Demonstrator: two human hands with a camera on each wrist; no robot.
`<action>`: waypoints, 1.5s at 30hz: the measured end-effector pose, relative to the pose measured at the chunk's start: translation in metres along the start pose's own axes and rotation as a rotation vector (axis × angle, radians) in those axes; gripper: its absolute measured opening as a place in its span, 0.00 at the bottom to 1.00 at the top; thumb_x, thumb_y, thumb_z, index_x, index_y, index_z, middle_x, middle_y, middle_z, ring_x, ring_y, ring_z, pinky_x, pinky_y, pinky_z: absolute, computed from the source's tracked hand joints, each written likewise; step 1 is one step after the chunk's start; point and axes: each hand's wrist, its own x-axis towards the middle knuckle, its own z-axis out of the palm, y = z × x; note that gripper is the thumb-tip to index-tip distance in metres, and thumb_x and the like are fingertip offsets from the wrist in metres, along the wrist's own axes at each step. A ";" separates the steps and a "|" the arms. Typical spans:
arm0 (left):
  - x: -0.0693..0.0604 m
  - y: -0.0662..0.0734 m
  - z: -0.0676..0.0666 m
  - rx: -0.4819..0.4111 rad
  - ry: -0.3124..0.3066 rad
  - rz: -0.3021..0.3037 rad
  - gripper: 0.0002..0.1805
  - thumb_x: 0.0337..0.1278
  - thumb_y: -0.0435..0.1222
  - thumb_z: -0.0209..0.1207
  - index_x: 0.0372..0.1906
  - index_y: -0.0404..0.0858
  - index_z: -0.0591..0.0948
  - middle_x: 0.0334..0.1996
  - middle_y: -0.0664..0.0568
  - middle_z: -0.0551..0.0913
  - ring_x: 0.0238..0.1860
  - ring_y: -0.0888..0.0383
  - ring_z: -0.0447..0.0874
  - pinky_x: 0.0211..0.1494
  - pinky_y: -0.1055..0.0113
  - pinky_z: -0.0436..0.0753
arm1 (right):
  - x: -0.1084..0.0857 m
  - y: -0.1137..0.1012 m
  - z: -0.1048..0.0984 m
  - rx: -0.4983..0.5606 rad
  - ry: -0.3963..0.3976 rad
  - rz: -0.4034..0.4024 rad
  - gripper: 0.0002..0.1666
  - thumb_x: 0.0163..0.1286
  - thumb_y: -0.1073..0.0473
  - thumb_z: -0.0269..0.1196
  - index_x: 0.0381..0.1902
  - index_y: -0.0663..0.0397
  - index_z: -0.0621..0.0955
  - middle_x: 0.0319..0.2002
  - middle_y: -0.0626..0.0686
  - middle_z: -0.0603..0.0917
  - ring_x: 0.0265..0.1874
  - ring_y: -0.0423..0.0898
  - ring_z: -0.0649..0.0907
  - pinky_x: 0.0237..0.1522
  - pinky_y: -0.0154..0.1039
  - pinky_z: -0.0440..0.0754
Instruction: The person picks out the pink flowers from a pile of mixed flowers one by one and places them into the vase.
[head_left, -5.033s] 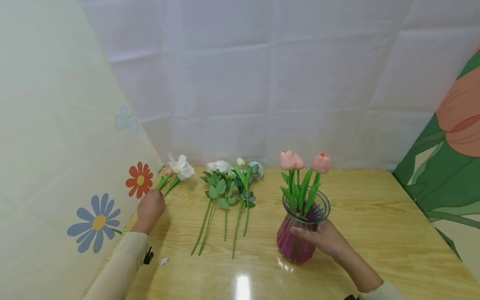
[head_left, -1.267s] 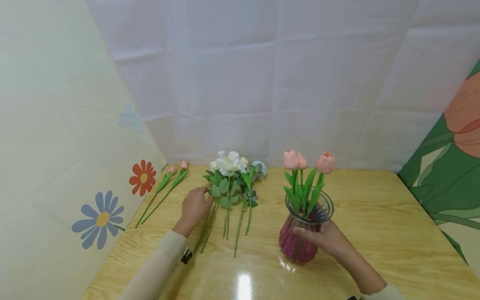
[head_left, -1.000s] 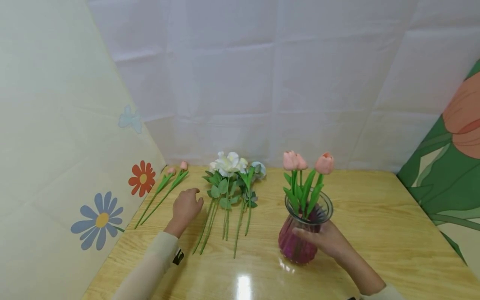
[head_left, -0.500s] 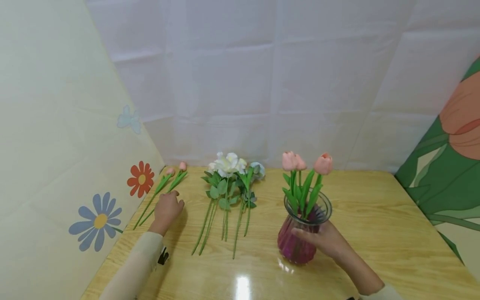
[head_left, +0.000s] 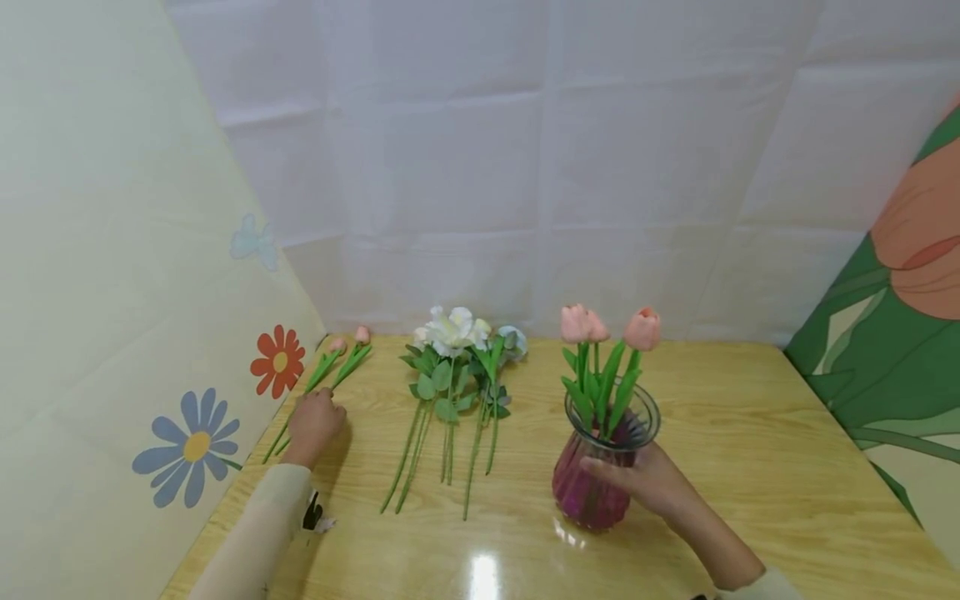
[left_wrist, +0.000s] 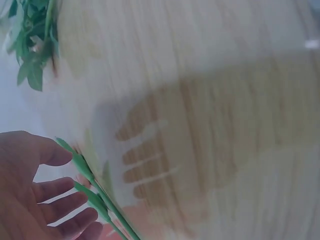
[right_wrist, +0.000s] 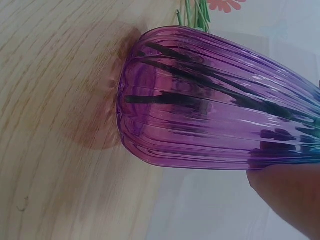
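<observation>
At 5 o'clock in the head view, the vase (head_left: 591,493) is gripped by the right hand (head_left: 648,479). At 8 o'clock, the stems of two loose tulips (head_left: 349,364) are partly covered by the left hand (head_left: 317,427), its fingers parted; no firm hold is shown. Because the stems lie close together, one could be dragged with the other. The vase could be tipped by any sideways pull, its three tulips (head_left: 609,379) being judged top-heavy.

No readable text, labels or numbers.
</observation>
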 end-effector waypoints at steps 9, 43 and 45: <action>0.003 -0.010 -0.001 0.028 0.004 -0.037 0.20 0.67 0.35 0.50 0.53 0.22 0.76 0.47 0.28 0.80 0.53 0.30 0.74 0.48 0.37 0.79 | 0.000 -0.001 -0.001 0.013 -0.016 0.009 0.52 0.66 0.56 0.70 0.78 0.60 0.55 0.67 0.72 0.71 0.65 0.70 0.73 0.65 0.66 0.71; 0.009 -0.024 0.000 0.023 -0.020 -0.067 0.16 0.68 0.34 0.49 0.44 0.22 0.78 0.41 0.30 0.80 0.48 0.32 0.75 0.47 0.38 0.79 | 0.000 -0.001 -0.001 0.008 -0.020 0.035 0.51 0.65 0.55 0.71 0.77 0.61 0.57 0.66 0.70 0.73 0.65 0.68 0.74 0.65 0.65 0.71; 0.008 -0.025 -0.001 0.021 -0.019 -0.058 0.15 0.68 0.33 0.49 0.44 0.22 0.78 0.41 0.30 0.80 0.47 0.31 0.76 0.46 0.37 0.79 | 0.000 -0.001 -0.001 0.012 -0.019 0.027 0.51 0.65 0.55 0.71 0.77 0.61 0.57 0.66 0.70 0.73 0.65 0.68 0.74 0.65 0.65 0.71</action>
